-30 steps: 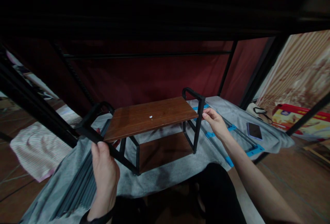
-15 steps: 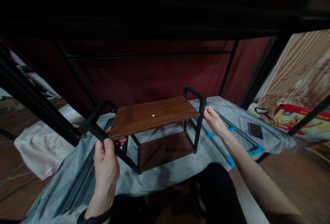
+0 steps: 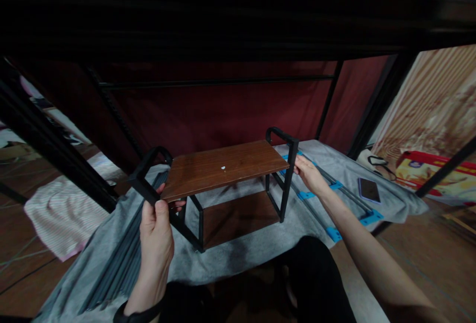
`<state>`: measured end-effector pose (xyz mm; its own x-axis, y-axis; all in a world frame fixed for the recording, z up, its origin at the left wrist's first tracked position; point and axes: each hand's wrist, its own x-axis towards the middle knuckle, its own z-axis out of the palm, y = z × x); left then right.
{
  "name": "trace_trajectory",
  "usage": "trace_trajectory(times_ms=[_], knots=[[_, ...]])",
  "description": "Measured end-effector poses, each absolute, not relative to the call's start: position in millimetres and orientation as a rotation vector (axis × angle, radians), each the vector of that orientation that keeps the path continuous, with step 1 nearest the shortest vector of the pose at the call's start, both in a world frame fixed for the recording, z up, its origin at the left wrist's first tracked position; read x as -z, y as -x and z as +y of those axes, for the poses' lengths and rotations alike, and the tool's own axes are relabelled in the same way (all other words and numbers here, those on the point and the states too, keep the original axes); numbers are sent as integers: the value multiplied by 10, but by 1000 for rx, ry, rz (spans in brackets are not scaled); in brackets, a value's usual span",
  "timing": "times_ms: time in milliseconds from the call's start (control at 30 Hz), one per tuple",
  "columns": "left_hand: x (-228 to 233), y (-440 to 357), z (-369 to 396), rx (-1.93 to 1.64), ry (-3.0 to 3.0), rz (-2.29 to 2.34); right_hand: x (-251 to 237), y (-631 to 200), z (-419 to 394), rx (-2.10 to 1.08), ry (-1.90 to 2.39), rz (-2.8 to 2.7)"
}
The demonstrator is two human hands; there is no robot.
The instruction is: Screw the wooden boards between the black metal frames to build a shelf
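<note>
A small two-tier shelf stands in front of me, with a brown wooden upper board (image 3: 226,168), a lower board (image 3: 238,219) and black metal side frames. My left hand (image 3: 159,226) is closed round the left side frame (image 3: 143,184) at the near corner of the upper board, thumb on the near side and fingertips showing under the board. That frame leans outward at its top. With fingers pinched, my right hand (image 3: 307,168) holds the upright of the right side frame (image 3: 289,179) just below its curved top; its fingertips are partly hidden. A white speck marks the upper board.
Grey cloth (image 3: 226,266) lies under the shelf. Dark grey tubes (image 3: 119,258) lie at left; tubes with blue connectors (image 3: 336,185) and a phone (image 3: 369,189) lie at right. A black frame with a low dark beam (image 3: 238,26) surrounds this spot. My knee (image 3: 316,273) is close in front.
The top of the left side frame has shifted slightly right, toward the upper board, together with my left hand. My right hand stays at the right side frame.
</note>
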<state>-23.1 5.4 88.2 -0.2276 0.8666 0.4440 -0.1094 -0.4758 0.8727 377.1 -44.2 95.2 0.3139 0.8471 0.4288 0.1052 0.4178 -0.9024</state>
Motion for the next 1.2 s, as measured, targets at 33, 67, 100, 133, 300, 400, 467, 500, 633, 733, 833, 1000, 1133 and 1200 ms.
trace_trajectory(times_ms=[33, 67, 100, 133, 300, 400, 467, 500, 633, 733, 833, 1000, 1133, 1200], knots=[[-883, 233, 53, -1784, -1322, 962, -961, -3756, -443, -642, 1033, -1156], [-883, 235, 53, -1779, -1324, 965, -972, -3742, -446, -648, 1027, -1150], [-882, 236, 53, -1774, -1327, 967, -985, -3728, -451, -651, 1025, -1146], [-882, 236, 54, -1769, -1330, 967, -998, -3717, -457, -654, 1025, -1146], [-884, 218, 52, -1757, -1317, 955, -1055, -3683, -489, -648, 1037, -1146], [-891, 208, 42, -1756, -1314, 953, -1081, -3667, -505, -625, 1078, -1140], [-896, 210, 36, -1752, -1313, 947, -1090, -3658, -511, -618, 1111, -1128], [-899, 215, 35, -1750, -1312, 943, -1092, -3654, -513, -620, 1126, -1121], [-906, 236, 29, -1737, -1314, 936, -1105, -3634, -524, -660, 1163, -1079], [-911, 238, 17, -1716, -1349, 942, -1141, -3618, -548, -712, 1174, -1009], [-914, 232, 5, -1725, -1381, 962, -1196, -3607, -579, -769, 1214, -944], [-914, 250, -8, -1707, -1394, 988, -1293, -3592, -619, -883, 1321, -893], [-917, 284, -23, -1664, -1391, 961, -1342, -3573, -672, -810, 1401, -954], [-915, 298, -29, -1641, -1365, 934, -1352, -3573, -707, -741, 1445, -1006]])
